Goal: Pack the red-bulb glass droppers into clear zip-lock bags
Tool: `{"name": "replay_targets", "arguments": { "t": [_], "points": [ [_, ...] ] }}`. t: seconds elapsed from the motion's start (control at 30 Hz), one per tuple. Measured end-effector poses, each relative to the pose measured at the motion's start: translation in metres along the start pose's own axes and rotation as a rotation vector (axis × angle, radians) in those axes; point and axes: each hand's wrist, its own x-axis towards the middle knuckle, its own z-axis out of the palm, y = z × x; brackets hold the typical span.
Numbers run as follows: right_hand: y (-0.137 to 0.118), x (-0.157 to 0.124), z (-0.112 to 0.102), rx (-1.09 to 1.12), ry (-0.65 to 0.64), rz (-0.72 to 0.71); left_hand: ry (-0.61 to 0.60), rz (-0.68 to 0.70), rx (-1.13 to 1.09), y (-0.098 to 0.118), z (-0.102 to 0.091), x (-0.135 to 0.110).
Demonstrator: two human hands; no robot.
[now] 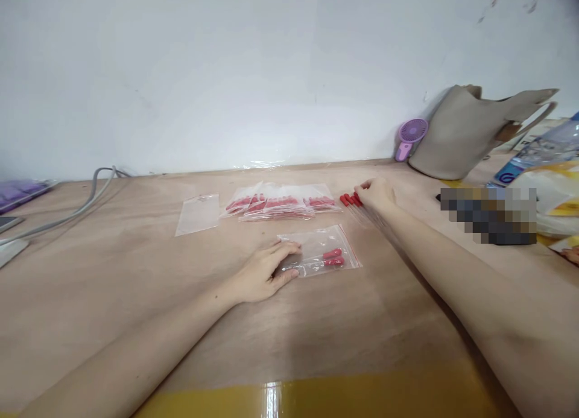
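A clear zip-lock bag (312, 243) lies flat in the middle of the table, with two red-bulbed droppers (333, 257) inside it. My left hand (265, 272) rests at the bag's left end, thumb and fingers stretched apart and touching the plastic. Farther right, several loose droppers (347, 199) with red rubber bulbs and clear tubes lie side by side. Over the right end of this group, my right hand (375, 193) pinches at a red bulb; the fingers partly hide it.
Behind are overlapping filled bags (280, 204) with red bulbs. An unfilled bag (198, 215) lies left of them. A purple handheld fan (411, 137), grey tote bag (456, 131) and water bottle (538, 155) stand right. A grey cable (88, 204) crosses the left side.
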Motion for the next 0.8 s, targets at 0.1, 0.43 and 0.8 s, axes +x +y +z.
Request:
{"name": "replay_targets", "arguments": {
  "t": [0.1, 0.43, 0.8],
  "points": [
    [0.002, 0.003, -0.005, 0.045, 0.010, 0.003, 0.001, 0.007, 0.008, 0.001, -0.001, 0.001],
    [0.014, -0.041, -0.044, 0.783, 0.097, -0.214, 0.012, 0.006, 0.011, 0.001, 0.000, 0.002],
    [0.028, -0.084, -0.010, 1.185, -0.225, 0.211, -0.005, 0.001, 0.000, -0.002, 0.000, 0.001]
  ]
}}
